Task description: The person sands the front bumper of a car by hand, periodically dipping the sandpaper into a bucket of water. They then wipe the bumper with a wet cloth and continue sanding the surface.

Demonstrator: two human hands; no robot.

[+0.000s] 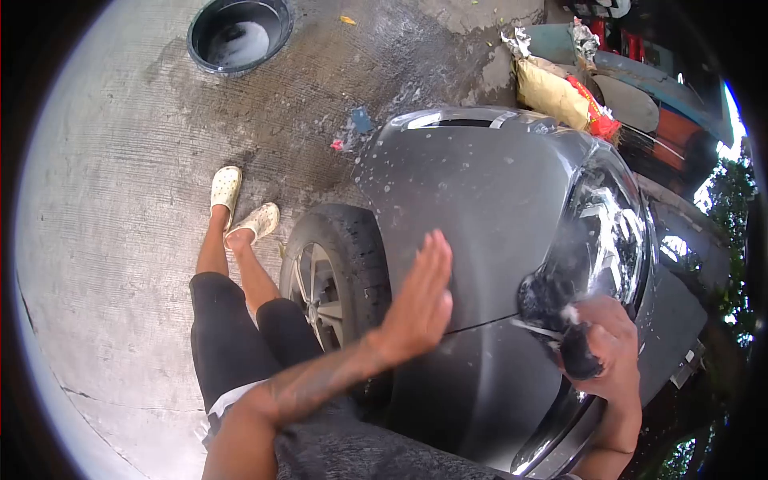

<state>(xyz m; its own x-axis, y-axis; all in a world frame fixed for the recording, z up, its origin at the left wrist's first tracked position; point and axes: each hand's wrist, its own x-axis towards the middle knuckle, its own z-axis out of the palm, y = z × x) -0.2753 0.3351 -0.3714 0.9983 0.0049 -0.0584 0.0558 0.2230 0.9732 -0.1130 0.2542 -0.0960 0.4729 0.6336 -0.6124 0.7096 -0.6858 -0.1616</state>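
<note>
My right hand (612, 340) is closed around a dark sponge (579, 354) with white suds beside it, at the edge of the car's headlight (600, 232). My left hand (416, 300) is stretched out flat with its fingers straight, and in this view it overlaps the grey front fender (448, 192). Nothing is in that hand. Water drops and spots of foam dot the grey bodywork near the bumper. Below the fender is the front tire (352, 248) with its silver alloy wheel (318, 288).
A black basin (196, 40) with foamy water stands on the wet concrete floor (120, 200). A blue scrap (362, 120) lies near the bumper. A yellow sack (552, 92) and piled items sit beyond the car. My feet are in cream clogs (226, 188) beside the wheel.
</note>
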